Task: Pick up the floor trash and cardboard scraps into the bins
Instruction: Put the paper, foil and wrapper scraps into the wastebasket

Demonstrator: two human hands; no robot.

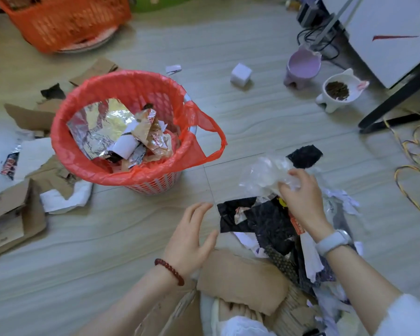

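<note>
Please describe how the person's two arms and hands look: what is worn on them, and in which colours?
The left hand is bare, with a dark red bead bracelet at its wrist. The right hand is bare too; its wrist carries a pale grey watch band, and a white sleeve covers the upper forearm.

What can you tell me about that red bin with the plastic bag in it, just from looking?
The round red lattice-walled plastic bin stands upright on the pale floor, left of both hands and untouched by them. A thin red plastic bag liner is folded over its rim, one handle loop hanging out on the right. Inside lies crumpled silver foil with white paper and wrappers, filling it partway. Brown cardboard scraps lie close on its left.
</note>
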